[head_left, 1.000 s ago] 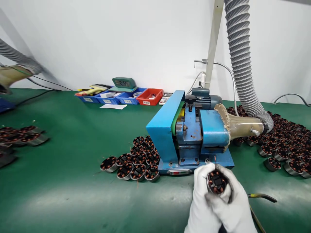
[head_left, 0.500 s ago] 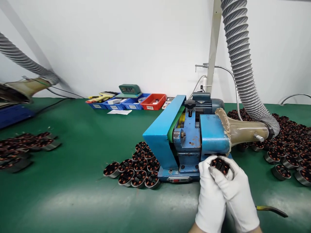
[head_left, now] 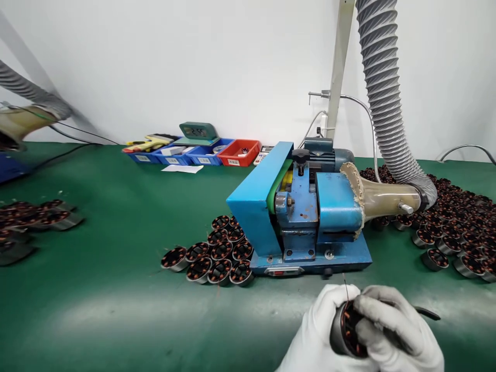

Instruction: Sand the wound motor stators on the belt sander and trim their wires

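A motor stator (head_left: 340, 330), a metal ring with dark windings and copper wire inside, is tilted on its side in my gloved hands, low at the right. My left hand (head_left: 315, 333) is wrapped around the ring from the left. My right hand (head_left: 399, 325) has its bent fingers closed at the stator's open face, covering part of it; whether they pinch a wire there is hidden. One thin wire (head_left: 346, 287) sticks up from the rim by my left thumb. Behind the hands stands a blue belt sander (head_left: 300, 206) with a green belt.
Stators (head_left: 220, 250) cluster left of the machine, and a larger mass of stators (head_left: 461, 232) covers the right side. A grey hose (head_left: 387, 93) drops to the machine's funnel (head_left: 387, 199). Blue and red bins (head_left: 239, 152) line the wall. A dark-tipped tool (head_left: 428, 313) lies beside my right hand.
Both hands have drawn back from the machine's front towards me with the stator. The stator is turned onto its side, and my right fingers have shifted to its open face. The view has shifted slightly.
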`<action>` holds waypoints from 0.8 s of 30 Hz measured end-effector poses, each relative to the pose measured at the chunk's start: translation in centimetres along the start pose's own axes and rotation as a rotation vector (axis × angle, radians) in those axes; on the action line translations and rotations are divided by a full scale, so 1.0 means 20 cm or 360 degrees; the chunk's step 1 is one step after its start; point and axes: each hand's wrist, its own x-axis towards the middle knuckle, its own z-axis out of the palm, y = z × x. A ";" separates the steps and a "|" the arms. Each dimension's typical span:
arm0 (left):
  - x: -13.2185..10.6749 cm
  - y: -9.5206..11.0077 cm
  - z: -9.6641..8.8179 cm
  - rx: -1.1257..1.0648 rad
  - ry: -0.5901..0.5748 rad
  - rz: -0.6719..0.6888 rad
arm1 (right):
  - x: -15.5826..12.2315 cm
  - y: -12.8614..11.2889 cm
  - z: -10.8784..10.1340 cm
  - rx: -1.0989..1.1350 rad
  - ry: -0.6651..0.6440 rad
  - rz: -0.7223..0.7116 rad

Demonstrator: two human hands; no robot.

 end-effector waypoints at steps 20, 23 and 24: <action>-0.12 0.07 -0.08 -0.0955 -0.0200 -0.0697 | 0.16 -0.06 0.03 0.1066 -0.0170 0.0851; -0.12 0.02 -0.09 -0.0821 -0.0308 -0.0706 | 0.15 -0.06 0.02 0.1224 0.0032 0.1086; -0.12 0.01 -0.09 -0.0742 -0.0312 -0.0665 | 0.14 -0.06 0.02 0.1139 -0.0026 0.1044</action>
